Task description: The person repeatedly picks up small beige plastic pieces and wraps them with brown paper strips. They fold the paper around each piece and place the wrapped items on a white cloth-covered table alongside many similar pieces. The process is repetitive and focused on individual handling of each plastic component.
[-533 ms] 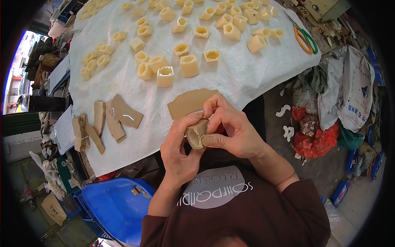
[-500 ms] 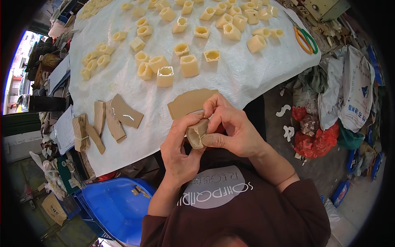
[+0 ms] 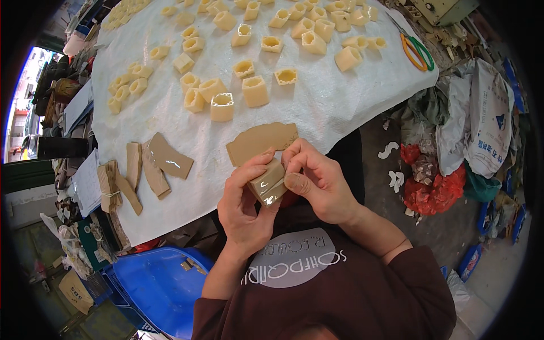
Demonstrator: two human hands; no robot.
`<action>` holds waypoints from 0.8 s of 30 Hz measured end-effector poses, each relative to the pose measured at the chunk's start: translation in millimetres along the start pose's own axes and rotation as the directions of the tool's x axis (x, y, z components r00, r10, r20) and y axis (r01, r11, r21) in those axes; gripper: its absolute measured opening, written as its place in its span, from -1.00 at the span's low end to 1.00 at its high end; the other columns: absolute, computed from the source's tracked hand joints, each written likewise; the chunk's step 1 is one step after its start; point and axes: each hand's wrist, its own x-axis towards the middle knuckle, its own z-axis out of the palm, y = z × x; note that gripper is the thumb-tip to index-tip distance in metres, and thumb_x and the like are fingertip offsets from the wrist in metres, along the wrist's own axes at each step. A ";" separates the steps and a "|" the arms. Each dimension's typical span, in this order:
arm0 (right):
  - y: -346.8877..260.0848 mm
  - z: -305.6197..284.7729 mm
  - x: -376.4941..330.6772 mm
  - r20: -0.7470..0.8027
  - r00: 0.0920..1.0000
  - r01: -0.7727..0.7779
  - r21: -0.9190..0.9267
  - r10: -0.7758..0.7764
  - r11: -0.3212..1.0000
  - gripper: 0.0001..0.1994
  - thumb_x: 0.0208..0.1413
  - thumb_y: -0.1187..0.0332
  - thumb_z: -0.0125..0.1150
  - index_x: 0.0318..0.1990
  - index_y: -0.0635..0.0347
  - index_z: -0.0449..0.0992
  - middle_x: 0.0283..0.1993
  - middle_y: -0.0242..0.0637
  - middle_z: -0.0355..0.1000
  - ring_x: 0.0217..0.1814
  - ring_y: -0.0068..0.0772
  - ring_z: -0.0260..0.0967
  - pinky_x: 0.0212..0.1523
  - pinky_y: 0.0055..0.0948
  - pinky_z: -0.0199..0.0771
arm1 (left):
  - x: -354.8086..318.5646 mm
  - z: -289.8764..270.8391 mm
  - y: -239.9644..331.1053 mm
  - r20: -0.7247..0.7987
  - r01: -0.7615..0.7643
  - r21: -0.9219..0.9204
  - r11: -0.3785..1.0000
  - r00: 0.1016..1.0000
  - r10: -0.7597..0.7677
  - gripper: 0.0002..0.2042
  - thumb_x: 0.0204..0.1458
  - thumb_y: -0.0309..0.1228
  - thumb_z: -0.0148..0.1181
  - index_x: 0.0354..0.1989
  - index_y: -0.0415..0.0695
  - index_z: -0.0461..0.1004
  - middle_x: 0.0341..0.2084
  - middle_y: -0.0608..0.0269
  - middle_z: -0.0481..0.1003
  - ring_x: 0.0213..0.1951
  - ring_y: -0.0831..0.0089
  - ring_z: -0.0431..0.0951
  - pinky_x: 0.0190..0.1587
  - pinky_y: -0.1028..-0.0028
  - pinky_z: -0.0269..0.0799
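A glossy tan piece (image 3: 267, 185), block-shaped with a seam along it, is held between both hands, roughly above the near edge of the white table covering (image 3: 187, 127). The left hand (image 3: 243, 207) curls round its left side, fingers over the top and thumb below; the right hand (image 3: 320, 190) is drawn narrow, thumb and fingertips on its right edge.

Just beyond the fingers lies a scalloped tan sheet (image 3: 258, 143), its curved edge facing away. Left of it, past a stretch of white covering, are a curved tan cutout (image 3: 170, 157), some tan strips (image 3: 133, 162) and a tied tan bundle (image 3: 109, 187) close to the left edge. Farther out, hollow cream tubes (image 3: 255, 92) spread to the far end, leaving a white band between them and the tan pieces. Scissors (image 3: 404, 37) rest by the right edge. Below the left edge sits a blue tub (image 3: 158, 277); grey floor (image 3: 377, 209) opens beyond the right forearm.
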 end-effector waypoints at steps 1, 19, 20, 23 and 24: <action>1.6 0.6 0.1 -0.008 1.000 0.005 -0.014 -0.005 1.000 -0.88 0.10 0.43 0.09 -0.38 0.24 0.30 -0.29 -0.38 0.14 -0.35 -0.65 0.16 -0.43 -0.68 0.24 | -0.4 0.5 0.6 -0.006 0.008 0.021 1.000 1.000 -0.008 -0.54 -0.18 -0.74 0.21 -0.08 -0.22 0.22 -0.01 -0.02 0.32 0.10 0.17 0.31 0.10 0.33 0.29; 3.8 -4.8 2.3 0.098 0.995 0.040 -0.166 -0.024 0.985 -0.82 -0.12 0.53 0.26 -0.41 0.19 0.34 -0.21 -0.35 0.07 -0.13 -0.51 0.05 -0.10 -0.57 0.14 | -3.4 -0.8 -0.8 0.000 0.035 0.256 0.966 0.999 -0.037 -0.57 -0.12 -0.65 0.22 -0.04 -0.30 0.25 -0.01 -0.02 0.33 0.03 0.27 0.36 0.04 0.37 0.33; 6.6 -3.8 1.0 0.080 0.995 0.065 -0.136 -0.054 0.989 -0.82 -0.12 0.51 0.27 -0.41 0.19 0.34 -0.21 -0.35 0.07 -0.12 -0.51 0.04 -0.08 -0.56 0.13 | -3.7 0.6 0.8 -0.006 0.061 0.253 0.965 0.998 -0.062 -0.57 -0.12 -0.66 0.21 -0.03 -0.30 0.25 -0.01 -0.01 0.33 0.03 0.28 0.36 0.04 0.38 0.33; 11.6 3.4 0.2 -0.013 1.000 -0.019 0.094 0.021 0.995 -0.83 -0.12 0.54 0.26 -0.45 0.16 0.34 -0.21 -0.37 0.10 -0.08 -0.48 0.05 -0.08 -0.52 0.10 | -3.8 0.7 1.8 0.004 0.056 0.335 0.941 0.998 -0.061 -0.57 -0.12 -0.67 0.20 -0.02 -0.30 0.25 -0.02 -0.01 0.34 0.03 0.27 0.37 0.04 0.38 0.32; 12.2 4.8 0.7 -0.012 1.000 -0.013 0.117 0.014 0.993 -0.83 -0.12 0.53 0.26 -0.45 0.16 0.34 -0.22 -0.37 0.11 -0.09 -0.49 0.06 -0.08 -0.51 0.10 | -3.8 0.2 1.8 0.015 0.039 0.374 0.926 0.999 -0.048 -0.57 -0.12 -0.67 0.20 -0.01 -0.30 0.26 -0.03 -0.02 0.34 0.03 0.27 0.37 0.05 0.37 0.32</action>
